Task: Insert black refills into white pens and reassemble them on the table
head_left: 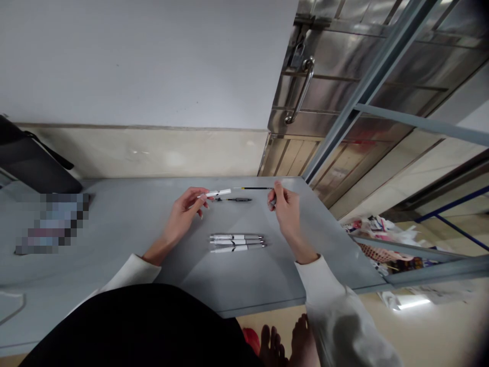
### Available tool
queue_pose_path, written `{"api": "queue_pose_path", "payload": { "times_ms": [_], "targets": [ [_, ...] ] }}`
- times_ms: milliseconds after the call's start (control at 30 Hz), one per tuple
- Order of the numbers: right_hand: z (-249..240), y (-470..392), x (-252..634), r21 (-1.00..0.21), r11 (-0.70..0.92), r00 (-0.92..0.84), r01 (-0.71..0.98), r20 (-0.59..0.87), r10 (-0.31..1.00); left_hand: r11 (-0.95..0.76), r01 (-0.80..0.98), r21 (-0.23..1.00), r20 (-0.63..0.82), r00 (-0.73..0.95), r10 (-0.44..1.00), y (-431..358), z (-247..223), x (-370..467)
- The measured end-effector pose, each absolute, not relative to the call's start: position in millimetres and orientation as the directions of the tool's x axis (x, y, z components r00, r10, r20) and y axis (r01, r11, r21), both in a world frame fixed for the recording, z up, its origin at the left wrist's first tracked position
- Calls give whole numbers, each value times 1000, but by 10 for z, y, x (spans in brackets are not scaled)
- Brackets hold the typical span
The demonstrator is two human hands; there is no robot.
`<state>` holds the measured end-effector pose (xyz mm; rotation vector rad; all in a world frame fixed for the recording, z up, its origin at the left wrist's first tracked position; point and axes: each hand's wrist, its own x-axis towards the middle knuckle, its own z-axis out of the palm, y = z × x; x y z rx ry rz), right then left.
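My left hand (182, 213) is closed on a white pen barrel (222, 193), which points to the right. Across from it, my right hand (287, 206) pinches a thin pen refill (257, 188), dark with a yellow band and a pale end aimed at the barrel. The refill and barrel appear apart. Something small and grey (272, 202) shows at my right fingers; its kind is unclear. Between the hands, a dark slim pen part (240, 200) lies on the grey table (244, 280). Nearer to me, several white pens (237, 239) lie side by side.
A pixelated item (53, 224) and a black case with a strap (34, 158) are at the table's left. Behind runs a pale wall (153, 66). Metal frame posts (367, 86) rise at the right, with a padlocked metal door (324, 86) beyond and plastic bags (382, 229) lower down.
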<state>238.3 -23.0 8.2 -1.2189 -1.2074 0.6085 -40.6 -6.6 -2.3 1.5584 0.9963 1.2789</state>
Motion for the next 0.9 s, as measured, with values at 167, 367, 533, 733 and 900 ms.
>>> {"api": "queue_pose_path", "payload": {
  "times_ms": [167, 367, 533, 733, 900],
  "targets": [
    [81, -244, 2361, -925, 298, 291, 238, 360, 886, -318, 76, 945, 304, 150, 941, -62, -30, -410],
    [102, -259, 2353, -922, 291, 274, 254, 358, 893, -308, 50, 950, 295, 176, 939, -61, -33, -407],
    [112, -284, 2286, -897, 277, 109, 345, 331, 937, -316, 63, 947, 297, 212, 931, -58, -50, -410],
    [59, -273, 2211, -860, 316, -38, 401, 329, 943, -332, 143, 933, 292, 242, 925, -72, -61, -427],
    [59, -278, 2212, -863, 290, -72, 414, 286, 955, -322, 146, 935, 285, 230, 931, -67, -47, -431]
  ]
}}
